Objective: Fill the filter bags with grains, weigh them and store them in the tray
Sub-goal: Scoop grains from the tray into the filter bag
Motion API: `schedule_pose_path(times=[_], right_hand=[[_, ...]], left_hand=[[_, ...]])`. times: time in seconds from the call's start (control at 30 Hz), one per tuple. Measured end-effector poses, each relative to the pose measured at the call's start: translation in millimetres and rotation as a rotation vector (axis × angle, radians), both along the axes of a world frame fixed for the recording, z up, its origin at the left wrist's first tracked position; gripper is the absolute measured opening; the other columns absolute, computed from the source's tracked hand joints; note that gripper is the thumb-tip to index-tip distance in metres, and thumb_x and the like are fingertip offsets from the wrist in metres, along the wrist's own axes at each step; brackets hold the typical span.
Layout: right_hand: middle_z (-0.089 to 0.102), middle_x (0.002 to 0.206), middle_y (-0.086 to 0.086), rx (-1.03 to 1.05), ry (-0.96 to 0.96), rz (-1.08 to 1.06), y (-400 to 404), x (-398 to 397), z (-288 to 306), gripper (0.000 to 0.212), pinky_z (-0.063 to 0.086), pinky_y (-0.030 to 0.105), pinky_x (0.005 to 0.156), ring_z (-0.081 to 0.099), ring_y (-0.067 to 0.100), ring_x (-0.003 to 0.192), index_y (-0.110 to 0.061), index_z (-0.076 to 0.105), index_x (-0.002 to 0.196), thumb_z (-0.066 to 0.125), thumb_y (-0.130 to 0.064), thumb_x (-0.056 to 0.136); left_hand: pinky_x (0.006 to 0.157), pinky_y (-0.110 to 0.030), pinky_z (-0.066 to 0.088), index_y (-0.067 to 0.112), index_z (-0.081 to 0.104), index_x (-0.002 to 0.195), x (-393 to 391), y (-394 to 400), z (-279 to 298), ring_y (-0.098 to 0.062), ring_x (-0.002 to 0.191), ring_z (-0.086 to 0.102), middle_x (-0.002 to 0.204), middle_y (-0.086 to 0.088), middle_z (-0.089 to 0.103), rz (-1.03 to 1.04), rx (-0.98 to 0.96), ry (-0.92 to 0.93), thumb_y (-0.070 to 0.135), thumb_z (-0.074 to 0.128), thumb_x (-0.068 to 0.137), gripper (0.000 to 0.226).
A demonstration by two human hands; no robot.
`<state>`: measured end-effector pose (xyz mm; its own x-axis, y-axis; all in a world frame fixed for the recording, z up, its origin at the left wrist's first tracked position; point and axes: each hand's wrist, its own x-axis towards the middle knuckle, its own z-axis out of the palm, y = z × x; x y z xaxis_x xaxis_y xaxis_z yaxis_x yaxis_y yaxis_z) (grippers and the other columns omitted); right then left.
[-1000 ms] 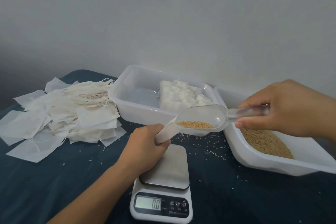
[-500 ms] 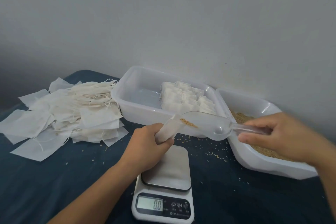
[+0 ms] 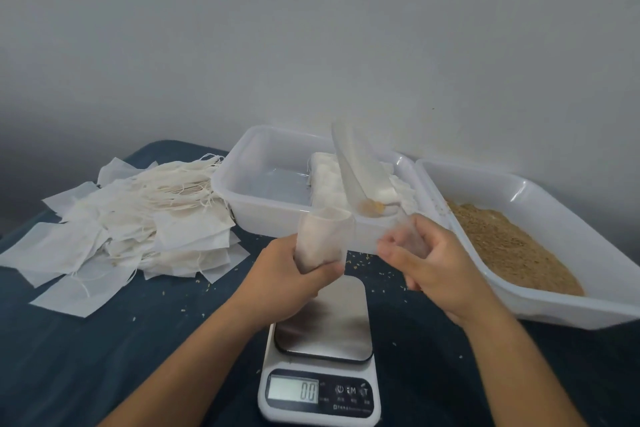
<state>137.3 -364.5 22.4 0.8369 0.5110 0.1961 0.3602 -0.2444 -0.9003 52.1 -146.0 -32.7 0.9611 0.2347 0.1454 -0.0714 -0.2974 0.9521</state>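
Your grain tub (image 3: 540, 199) on the right is the heaviest thing here, stiff plastic with loose, runny grain (image 3: 509, 246) that will spill if you tip it; leave it where it sits. The storage tray (image 3: 242, 191) beside it, against the wall, is rigid too and already holds a row of filled bags (image 3: 327, 180) at its right end.

The heap of empty bags (image 3: 138, 218) on the left is thin, limp and nearly weightless, with strings that probably tangle.

The scoop (image 3: 356, 166) is light, hard and likely slippery. Your right hand (image 3: 436, 267) has its fingers curled round the handle, blurred, with the scoop tipped up steeply and a little grain at its lower lip.

Your left hand (image 3: 294, 274) grips the open bag (image 3: 325, 239) round its lower half, just above the scale (image 3: 322, 357), mouth up beside the scoop's lip. Hold it near the mouth, gently, since it will likely collapse.

The dark cloth (image 3: 86, 357) underneath looks soft, dotted with stray grains; a plain wall stands behind.
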Motion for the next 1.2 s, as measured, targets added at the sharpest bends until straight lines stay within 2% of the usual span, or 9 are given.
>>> schedule_pose_path(times=[0.1, 0.23, 0.43, 0.53, 0.7, 0.9, 1.0, 1.1, 1.2], right_hand=[[0.076, 0.108, -0.012, 0.061, -0.007, 0.073, 27.5, 0.0, -7.0, 0.031, 0.047, 0.019, 0.048, 0.056, 0.002, 0.052, -0.009, 0.062, 0.100, 0.082, -0.029, 0.088], [0.066, 0.081, 0.006, 0.134, -0.093, 0.026, 40.7, 0.6, -16.1, 0.028, 0.048, 0.022, 0.048, 0.055, 0.008, 0.052, -0.013, 0.059, 0.090, 0.082, -0.028, 0.087], [0.065, 0.083, 0.017, 0.228, -0.098, -0.018, 35.8, -5.0, -22.6, 0.037, 0.049, 0.025, 0.048, 0.057, 0.017, 0.055, -0.011, 0.061, 0.093, 0.080, -0.039, 0.081], [0.061, 0.082, 0.024, 0.230, -0.106, -0.001, 32.2, -10.6, -25.0, 0.042, 0.048, 0.025, 0.048, 0.054, 0.016, 0.052, -0.004, 0.057, 0.093, 0.080, -0.037, 0.083], [0.057, 0.078, 0.023, 0.159, -0.099, 0.010, 23.1, -16.9, -29.4, 0.042, 0.048, 0.030, 0.048, 0.050, 0.015, 0.050, -0.009, 0.052, 0.081, 0.080, -0.040, 0.081], [0.060, 0.067, -0.004, 0.003, -0.040, -0.015, 27.8, -8.7, -43.4, 0.032, 0.047, 0.021, 0.048, 0.053, 0.005, 0.047, -0.022, 0.054, 0.073, 0.081, -0.028, 0.088], [0.070, 0.083, 0.007, -0.084, -0.038, -0.068, 28.3, -4.5, -49.2, 0.037, 0.050, 0.024, 0.049, 0.061, 0.005, 0.057, -0.012, 0.058, 0.084, 0.082, -0.039, 0.085], [0.073, 0.115, 0.009, -0.074, -0.036, -0.130, 25.5, 0.4, -50.7, 0.051, 0.057, 0.037, 0.053, 0.074, 0.016, 0.088, -0.004, 0.056, 0.092, 0.083, -0.046, 0.081], [0.072, 0.111, -0.019, -0.002, -0.036, -0.196, 24.1, -0.7, -44.1, 0.048, 0.049, 0.016, 0.048, 0.065, -0.002, 0.063, -0.017, 0.061, 0.091, 0.078, -0.059, 0.077]], left_hand=[[0.055, -0.014, 0.046, 0.027, 0.070, 0.086, -1.2, 0.3, -0.1, 0.001, 0.058, 0.062, 0.069, 0.011, 0.071, -0.102, 0.024, -0.009, 0.038, 0.082, 0.081, 0.017], [0.060, -0.016, 0.048, 0.027, 0.071, 0.091, -2.1, 0.2, -1.8, 0.000, 0.064, 0.064, 0.073, 0.012, 0.072, -0.221, 0.025, -0.042, 0.033, 0.080, 0.090, 0.011], [0.089, -0.036, 0.057, 0.031, 0.073, 0.110, 1.8, 2.6, 0.8, -0.015, 0.101, 0.072, 0.107, 0.005, 0.076, -0.160, -0.096, -0.214, 0.049, 0.068, 0.089, 0.028], [0.087, -0.054, 0.057, 0.024, 0.073, 0.094, 1.4, 5.6, 1.0, -0.024, 0.090, 0.071, 0.094, -0.001, 0.074, -0.119, -0.165, -0.287, 0.039, 0.071, 0.087, 0.017], [0.065, -0.025, 0.051, 0.029, 0.068, 0.079, -0.9, 9.8, 2.6, -0.012, 0.068, 0.060, 0.074, 0.006, 0.064, -0.215, -0.148, -0.185, 0.039, 0.070, 0.086, 0.012], [0.065, -0.036, 0.059, 0.035, 0.068, 0.083, 6.6, 13.6, -6.4, -0.019, 0.064, 0.067, 0.069, 0.007, 0.067, -0.085, 0.067, -0.058, 0.048, 0.067, 0.083, 0.014], [0.077, -0.046, 0.062, 0.037, 0.070, 0.088, 9.2, 18.0, -11.3, -0.019, 0.076, 0.070, 0.076, 0.012, 0.070, 0.024, 0.154, -0.028, 0.052, 0.067, 0.083, 0.016], [0.074, -0.026, 0.054, 0.038, 0.069, 0.087, 12.8, 25.8, -16.3, -0.002, 0.078, 0.066, 0.081, 0.019, 0.071, 0.151, 0.239, 0.001, 0.045, 0.066, 0.093, 0.010], [0.065, -0.015, 0.043, 0.037, 0.068, 0.098, 13.8, 31.2, -17.1, 0.000, 0.080, 0.061, 0.086, 0.014, 0.068, 0.279, 0.281, 0.012, 0.042, 0.063, 0.096, 0.008]])
